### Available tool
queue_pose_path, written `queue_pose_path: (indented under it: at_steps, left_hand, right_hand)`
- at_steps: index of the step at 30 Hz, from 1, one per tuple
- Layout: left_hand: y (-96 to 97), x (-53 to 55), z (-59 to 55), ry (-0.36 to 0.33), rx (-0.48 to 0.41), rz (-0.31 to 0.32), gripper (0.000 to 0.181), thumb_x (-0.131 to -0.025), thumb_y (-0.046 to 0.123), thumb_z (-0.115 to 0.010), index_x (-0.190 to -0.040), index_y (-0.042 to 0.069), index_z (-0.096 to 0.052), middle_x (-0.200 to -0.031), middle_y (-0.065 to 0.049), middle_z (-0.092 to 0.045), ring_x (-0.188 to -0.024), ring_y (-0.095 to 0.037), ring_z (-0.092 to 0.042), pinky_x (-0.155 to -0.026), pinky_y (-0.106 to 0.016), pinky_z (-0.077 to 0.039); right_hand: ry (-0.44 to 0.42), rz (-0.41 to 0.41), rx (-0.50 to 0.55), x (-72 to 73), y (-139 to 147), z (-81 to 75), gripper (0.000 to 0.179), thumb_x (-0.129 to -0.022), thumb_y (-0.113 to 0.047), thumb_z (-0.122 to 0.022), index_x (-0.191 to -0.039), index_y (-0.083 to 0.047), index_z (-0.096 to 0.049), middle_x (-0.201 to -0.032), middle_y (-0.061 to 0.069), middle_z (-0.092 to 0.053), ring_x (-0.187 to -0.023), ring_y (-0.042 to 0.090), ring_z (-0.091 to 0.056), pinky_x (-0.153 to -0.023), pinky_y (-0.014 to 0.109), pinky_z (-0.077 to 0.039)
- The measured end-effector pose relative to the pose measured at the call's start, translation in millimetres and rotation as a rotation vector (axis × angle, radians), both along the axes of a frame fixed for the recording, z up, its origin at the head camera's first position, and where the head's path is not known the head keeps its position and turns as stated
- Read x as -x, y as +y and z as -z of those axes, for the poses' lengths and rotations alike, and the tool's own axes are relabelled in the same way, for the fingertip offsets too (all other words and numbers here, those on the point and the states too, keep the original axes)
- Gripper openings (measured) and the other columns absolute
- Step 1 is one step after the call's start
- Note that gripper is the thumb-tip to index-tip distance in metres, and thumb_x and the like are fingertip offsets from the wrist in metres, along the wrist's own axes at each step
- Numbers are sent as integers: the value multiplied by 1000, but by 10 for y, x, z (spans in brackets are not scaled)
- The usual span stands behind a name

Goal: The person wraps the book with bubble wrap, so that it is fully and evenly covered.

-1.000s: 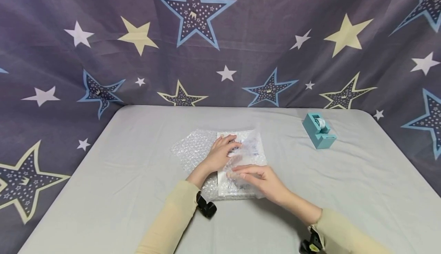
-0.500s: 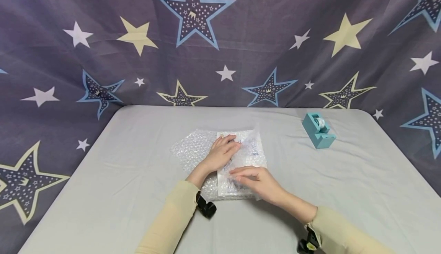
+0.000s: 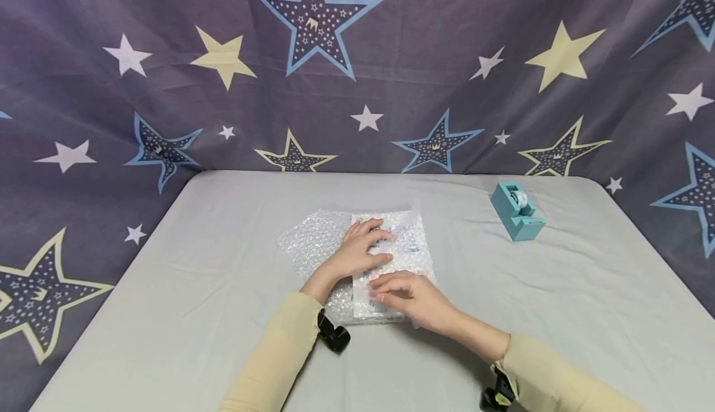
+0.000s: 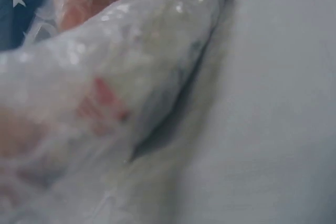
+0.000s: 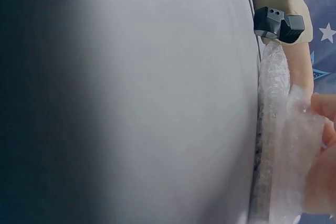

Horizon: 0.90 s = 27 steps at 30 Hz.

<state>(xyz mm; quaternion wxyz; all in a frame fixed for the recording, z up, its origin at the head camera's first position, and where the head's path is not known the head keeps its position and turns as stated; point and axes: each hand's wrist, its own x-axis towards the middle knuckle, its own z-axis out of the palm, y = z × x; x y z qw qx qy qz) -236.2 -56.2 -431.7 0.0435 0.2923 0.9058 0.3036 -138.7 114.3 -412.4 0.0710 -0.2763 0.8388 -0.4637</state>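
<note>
Bubble wrap (image 3: 313, 238) lies in the middle of the table, around a flat, white, book-like item (image 3: 363, 300) with blue print. My left hand (image 3: 354, 254) rests on the wrapped item with its fingers spread. Near the item's front right part, my right hand (image 3: 416, 299) has its fingers curled and pinches the wrap's loose edge. In the right wrist view, a flap of the bubble wrap (image 5: 294, 150) rises to the thumb and fingers. The left wrist view shows the bubble wrap (image 4: 142, 40) close up, with blurred red marks beneath it.
A teal tape dispenser (image 3: 516, 213) with a roll of tape stands at the back right of the table. A grey cloth (image 3: 223, 244) covers the table. Behind it hangs a dark curtain (image 3: 391, 46) patterned with stars.
My right hand has shifted slightly towards me, and the wrap flap lies flatter over the item. The left hand stays in place, its thumb now spread away from the fingers.
</note>
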Motion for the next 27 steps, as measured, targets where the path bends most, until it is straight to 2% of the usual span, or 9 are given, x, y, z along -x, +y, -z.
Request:
queue_pose_path:
  at_steps: [7,15,18,22,25,27]
  left_hand:
    - [-2,7,32,26,-4,9,42,-83,33,-61,-122,17,-56,-145,-9,-32,-137,-27,-20,-113,-46,-3]
    - [-4,4,16,20,-10,18,43,-84,33,-61,-123,18,-55,-145,-9,-31,-137,-27,-19,-112,-47,-2]
    - [-5,6,12,15,-9,20,42,-84,33,-61,-123,18,-54,-145,-9,-31,-137,-27,-19,-113,-47,-2]
    - [-6,10,17,6,2,22,42,-85,36,-60,-123,19,-54,-146,-8,-30,-138,-27,-18,-113,-46,-1]
    - [-9,13,24,9,10,22,42,-86,36,-59,-124,19,-54,-146,-9,-30,-138,-27,-18,-113,-47,-1]
    - [-7,11,26,15,11,23,42,-86,35,-59,-124,18,-54,-146,-9,-30,-138,-27,-19,-113,-47,-2]
  right_hand:
    - [33,-49,-31,3,15,-14,22,-91,-20,-53,-104,-10,-67,-117,2,-62,-113,21,-54,-99,40,-39]
    - [53,-179,-101,112,127,-120,29,-92,-4,-45,-115,-7,-62,-122,4,-59,-118,22,-50,-103,38,-35]
    - [76,-165,-89,198,187,-167,30,-91,-2,-45,-117,-6,-60,-121,5,-60,-118,25,-50,-102,40,-37]
    - [97,-101,-70,312,274,-198,28,-90,-5,-51,-116,-8,-60,-120,5,-60,-119,25,-49,-101,44,-36]
    - [105,-58,-106,378,335,-184,30,-88,-13,-57,-117,-10,-59,-123,4,-58,-120,25,-47,-103,46,-34]
    - [111,-39,-146,419,374,-166,38,-85,-19,-62,-121,-8,-56,-126,6,-55,-122,27,-45,-103,48,-32]
